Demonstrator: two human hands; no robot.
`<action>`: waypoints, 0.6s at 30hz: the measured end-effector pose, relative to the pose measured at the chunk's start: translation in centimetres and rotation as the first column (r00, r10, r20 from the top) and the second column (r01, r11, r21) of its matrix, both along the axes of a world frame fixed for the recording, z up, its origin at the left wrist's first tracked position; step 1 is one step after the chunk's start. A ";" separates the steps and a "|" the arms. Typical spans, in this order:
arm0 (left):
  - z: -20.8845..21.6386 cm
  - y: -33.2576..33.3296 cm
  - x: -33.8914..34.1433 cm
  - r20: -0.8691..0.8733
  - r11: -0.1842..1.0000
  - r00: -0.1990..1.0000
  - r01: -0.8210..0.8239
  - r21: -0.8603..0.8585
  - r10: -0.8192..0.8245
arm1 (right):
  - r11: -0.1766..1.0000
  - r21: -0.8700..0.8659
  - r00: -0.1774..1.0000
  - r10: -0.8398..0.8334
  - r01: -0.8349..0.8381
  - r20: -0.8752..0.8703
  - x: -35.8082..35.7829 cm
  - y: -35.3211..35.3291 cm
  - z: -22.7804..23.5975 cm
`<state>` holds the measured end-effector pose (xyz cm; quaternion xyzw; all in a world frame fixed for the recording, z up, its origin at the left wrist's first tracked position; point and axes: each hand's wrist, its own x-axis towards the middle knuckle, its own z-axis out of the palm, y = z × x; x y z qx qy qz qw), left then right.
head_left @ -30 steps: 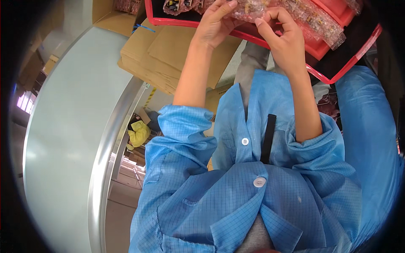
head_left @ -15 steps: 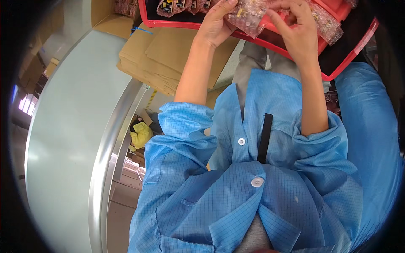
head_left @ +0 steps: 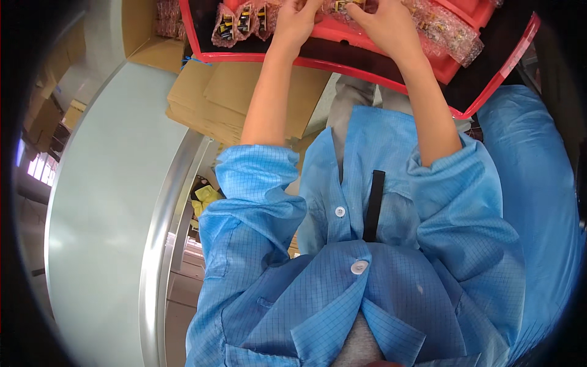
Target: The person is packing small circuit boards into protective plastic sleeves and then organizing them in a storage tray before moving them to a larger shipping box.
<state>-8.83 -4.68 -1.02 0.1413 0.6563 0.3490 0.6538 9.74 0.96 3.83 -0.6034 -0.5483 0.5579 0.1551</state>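
Note:
Both my hands are over a red-rimmed bin (head_left: 244, 57) at the top edge, their fingers partly cut off. A clear bubble-wrapped packet (head_left: 340, 7) with small yellow and dark parts lies between them. My right hand (head_left: 386, 25) pinches its right side with thumb and fingers. At its left end, my left hand (head_left: 295, 25) is closed against the wrap. Left of my left hand, several bubble-wrapped packets of black and yellow parts (head_left: 243, 21) sit in a row. More wrapped packets (head_left: 449, 30) lie right of my right hand, on a red tray (head_left: 445, 70).
Flattened cardboard (head_left: 226, 98) is stacked below the bin. An open cardboard box (head_left: 153, 46) with wrapped packets stands left of it. A pale metal-edged table (head_left: 104, 214) runs down the left. A blue covered bulk (head_left: 529, 183) is at my right. Someone in yellow (head_left: 206, 197) is far off.
My hands have moved up and slightly left with the packet, deeper over the bin. More of the packet row at the left has come into sight.

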 end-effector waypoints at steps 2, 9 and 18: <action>-0.1 0.7 0.2 -0.191 0.994 0.978 0.095 0.044 -0.085 | 0.998 0.014 0.961 0.047 -0.053 0.273 -0.2 0.8 -1.7; 5.2 2.7 4.3 -0.911 0.654 0.275 0.756 0.007 -0.309 | 0.953 0.289 0.918 -0.037 -0.086 0.395 6.1 -3.1 -0.8; -1.9 6.1 -1.3 -0.942 0.134 0.079 0.990 0.037 -0.327 | 0.963 -0.078 0.958 -0.244 0.258 0.151 7.8 -3.0 -6.2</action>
